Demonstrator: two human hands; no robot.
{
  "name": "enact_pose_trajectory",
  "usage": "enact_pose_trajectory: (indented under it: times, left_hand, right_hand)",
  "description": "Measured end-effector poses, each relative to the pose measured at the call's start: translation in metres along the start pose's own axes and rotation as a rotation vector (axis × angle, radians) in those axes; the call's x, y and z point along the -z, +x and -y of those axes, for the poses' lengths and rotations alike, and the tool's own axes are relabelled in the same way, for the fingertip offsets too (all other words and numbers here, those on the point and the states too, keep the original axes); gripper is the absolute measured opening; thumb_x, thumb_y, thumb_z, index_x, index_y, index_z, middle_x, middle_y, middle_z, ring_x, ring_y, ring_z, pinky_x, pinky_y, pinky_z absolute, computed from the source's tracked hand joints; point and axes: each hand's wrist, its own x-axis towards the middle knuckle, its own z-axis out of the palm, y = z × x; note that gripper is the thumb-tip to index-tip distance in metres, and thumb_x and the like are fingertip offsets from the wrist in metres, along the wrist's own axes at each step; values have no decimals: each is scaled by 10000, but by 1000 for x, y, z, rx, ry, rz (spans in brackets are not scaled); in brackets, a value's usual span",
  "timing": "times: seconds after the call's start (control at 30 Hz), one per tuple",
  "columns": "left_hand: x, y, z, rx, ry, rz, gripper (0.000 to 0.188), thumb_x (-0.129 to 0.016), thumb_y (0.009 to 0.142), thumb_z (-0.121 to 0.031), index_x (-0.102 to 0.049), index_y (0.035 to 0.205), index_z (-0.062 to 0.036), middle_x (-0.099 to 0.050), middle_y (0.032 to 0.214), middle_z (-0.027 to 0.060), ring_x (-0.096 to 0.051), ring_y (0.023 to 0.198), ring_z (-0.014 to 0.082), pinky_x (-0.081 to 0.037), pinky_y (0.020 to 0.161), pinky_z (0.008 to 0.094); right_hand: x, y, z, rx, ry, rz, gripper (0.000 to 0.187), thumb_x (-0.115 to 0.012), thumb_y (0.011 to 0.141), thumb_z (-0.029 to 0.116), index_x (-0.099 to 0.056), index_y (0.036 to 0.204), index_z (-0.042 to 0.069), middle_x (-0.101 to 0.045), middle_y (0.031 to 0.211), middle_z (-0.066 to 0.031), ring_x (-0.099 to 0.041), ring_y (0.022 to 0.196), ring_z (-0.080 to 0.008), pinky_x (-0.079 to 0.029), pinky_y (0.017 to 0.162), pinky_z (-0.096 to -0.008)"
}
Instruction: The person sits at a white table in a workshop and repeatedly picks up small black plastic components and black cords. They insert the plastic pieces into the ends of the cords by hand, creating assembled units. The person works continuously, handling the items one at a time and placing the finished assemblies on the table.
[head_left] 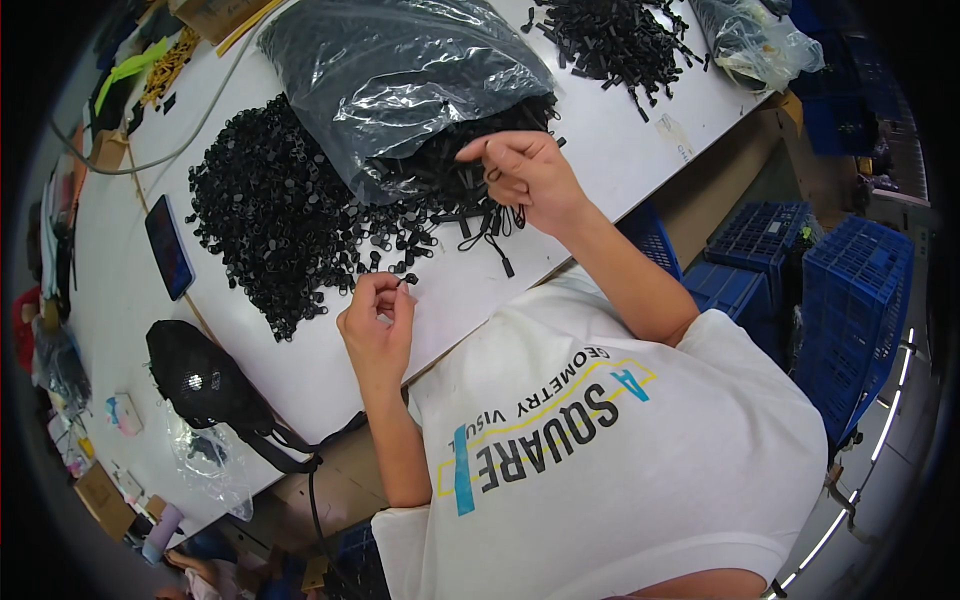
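The left hand point(375, 322) has its fingers drawn narrow, thumb against forefinger, pinching a small black slider point(410, 279) low over the white table point(615, 150). The slider sits at about 1 o'clock from that hand, just off the edge of the main slider pile point(265, 195), which spreads toward 10 o'clock. It looks light, hard and smooth, so it probably slips from a loose grip; a fingertip pinch across its sides should suit it best.

At 2 o'clock from the left hand, the right hand point(530, 175) hangs by the mouth of the grey plastic bag point(410, 75), forefinger extended and other fingers curled; whether they hold anything, I cannot tell. Below it, looped black cords point(508, 266) look soft and limp, likely easiest held by their stiffer end tips.
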Motion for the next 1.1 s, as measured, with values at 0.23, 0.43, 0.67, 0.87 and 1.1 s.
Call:
enact_pose_trajectory:
  times: [0.23, 0.43, 0.67, 0.87, 1.1]
  left_hand:
    - [-5, 0, -3, 30, -29, 55, 91, -603, 855, -29, -535, 833, 26, -598, 673, 53, -603, 609, 94, -475, 539, 213]
    - [-8, 10, -8, 9, -65, -14, 105, -596, 877, -52, -540, 829, 23, -595, 681, 45, -604, 605, 93, -479, 530, 210]
    - [-11, 19, -17, 13, -202, -79, 128, -602, 868, -54, -530, 791, 19, -592, 649, 45, -598, 569, 87, -461, 504, 207]
    - [-10, 18, -16, 64, -283, -28, 117, -600, 888, -86, -543, 840, 5, -594, 693, 42, -599, 604, 80, -479, 518, 200]
    - [-14, 13, -26, -49, -72, -70, 117, -618, 848, -51, -542, 781, 9, -588, 618, 46, -581, 545, 90, -444, 488, 219]
  right_hand:
    - [-26, -14, 1, 134, -918, 95, 204, -533, 917, 209, -581, 941, 12, -455, 557, -10, -445, 470, -139, -336, 460, -300]
    - [-46, -27, -12, 253, -1387, 289, 105, -537, 869, 104, -483, 872, 14, -537, 659, -123, -571, 610, -337, -419, 533, -431]
    - [-54, -28, -13, 390, -1352, 291, 115, -563, 847, 116, -525, 791, 24, -531, 692, -109, -564, 620, -313, -435, 550, -407]
    - [-53, -29, -17, 544, -1443, 278, 92, -625, 790, 120, -601, 827, 39, -506, 661, -63, -556, 575, -234, -438, 507, -359]
    - [-56, -31, -19, 678, -1705, 333, 193, -623, 725, 132, -644, 890, 36, -523, 645, -18, -563, 552, -170, -437, 466, -312]
